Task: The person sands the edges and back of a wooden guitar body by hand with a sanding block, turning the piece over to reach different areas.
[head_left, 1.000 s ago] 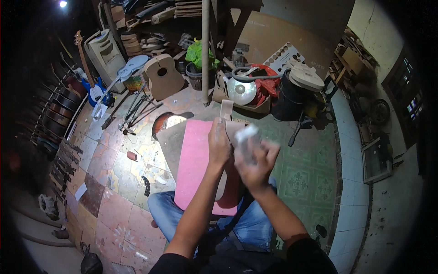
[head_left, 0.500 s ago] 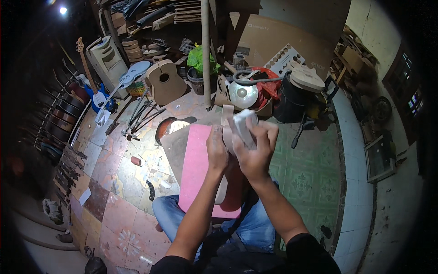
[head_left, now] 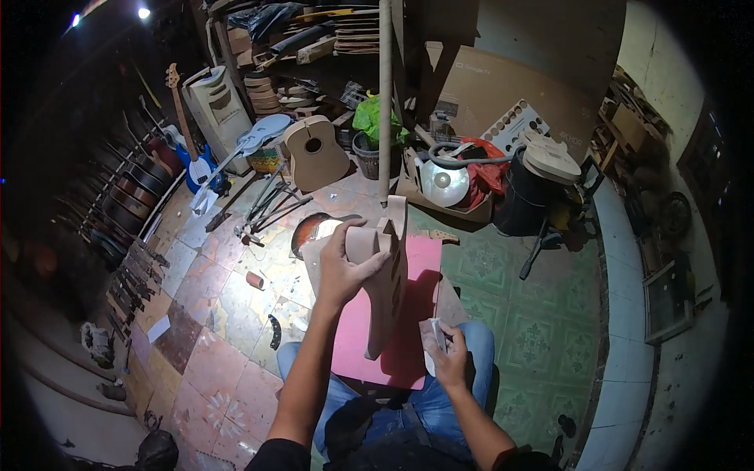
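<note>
I sit with a pink mat (head_left: 351, 345) across my lap. An unfinished wooden guitar body (head_left: 390, 302) stands on its edge on the mat. My left hand (head_left: 344, 271) grips its upper end from the left. My right hand (head_left: 450, 359) is low by my right knee, apart from the wood, and holds a folded whitish sheet of sandpaper (head_left: 433, 339).
Hand tools (head_left: 269, 206) lie scattered on the tiled floor ahead to the left. Beyond them stand a bare acoustic guitar body (head_left: 316, 153) and a blue electric guitar (head_left: 192, 161). A post (head_left: 385, 102), a cardboard box (head_left: 444, 188) and a black bucket (head_left: 522, 200) stand ahead.
My right hand has left the top of the wooden body and dropped to my lap with the sandpaper. My left hand keeps its grip on the wood.
</note>
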`<state>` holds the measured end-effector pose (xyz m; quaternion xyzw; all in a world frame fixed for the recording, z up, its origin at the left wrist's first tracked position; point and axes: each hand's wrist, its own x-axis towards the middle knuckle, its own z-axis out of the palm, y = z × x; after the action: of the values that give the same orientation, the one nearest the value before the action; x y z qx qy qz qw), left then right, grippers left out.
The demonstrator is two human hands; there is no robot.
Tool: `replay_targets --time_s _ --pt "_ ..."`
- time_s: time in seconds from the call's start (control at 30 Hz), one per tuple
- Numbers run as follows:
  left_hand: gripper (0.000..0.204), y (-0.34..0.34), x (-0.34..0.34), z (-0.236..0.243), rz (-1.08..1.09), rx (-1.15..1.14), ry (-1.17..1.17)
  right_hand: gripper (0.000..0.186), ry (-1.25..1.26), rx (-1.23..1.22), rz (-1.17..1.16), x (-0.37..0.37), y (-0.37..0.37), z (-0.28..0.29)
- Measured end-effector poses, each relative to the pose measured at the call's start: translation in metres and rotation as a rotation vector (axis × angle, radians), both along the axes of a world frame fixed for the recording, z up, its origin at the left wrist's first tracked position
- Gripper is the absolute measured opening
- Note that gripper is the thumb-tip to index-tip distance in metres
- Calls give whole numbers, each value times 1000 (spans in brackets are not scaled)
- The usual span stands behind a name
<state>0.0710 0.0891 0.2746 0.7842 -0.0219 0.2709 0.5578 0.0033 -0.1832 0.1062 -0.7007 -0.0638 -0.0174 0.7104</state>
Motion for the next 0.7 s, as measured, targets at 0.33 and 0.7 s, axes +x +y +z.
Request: replay_targets --time_s 0.33,0.7 --pt "62 25 -39 17 -118 -154 106 44 410 243 121 -24 -4 44" --pt "31 -17 -74 5 -35 95 -55 39 -358 -255 -57 36 23 128"
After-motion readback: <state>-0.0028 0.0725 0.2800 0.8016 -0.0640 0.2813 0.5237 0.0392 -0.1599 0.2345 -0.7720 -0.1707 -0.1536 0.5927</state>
